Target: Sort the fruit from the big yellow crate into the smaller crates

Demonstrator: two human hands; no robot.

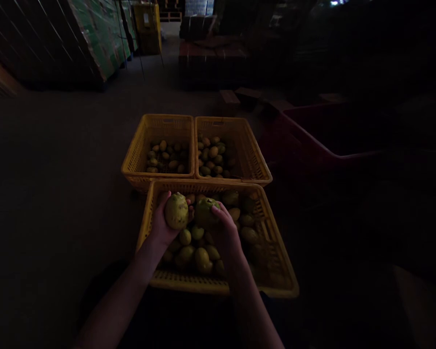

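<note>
My left hand [163, 218] is closed around a rounded yellow-green fruit [177, 211] with dark blemishes on its skin. Beside it, my right hand [225, 223] grips a greener fruit [206, 213], its thumb near the stem end. Both are held up just over the near yellow plastic crate [276, 242], the two fruits close together. Below them lie many loose fruits [202, 257], green to yellow, mostly oval; the dim light and my arms hide some. Their exact kind is hard to make out.
Behind stand two more yellow crates, a left one [132, 148] and a right one [256, 148], each with fruit at the bottom. A dark red bin [312, 135] is at the right. Wrapped green stacks [98, 34] and a yellow cabinet [147, 29] stand farther back.
</note>
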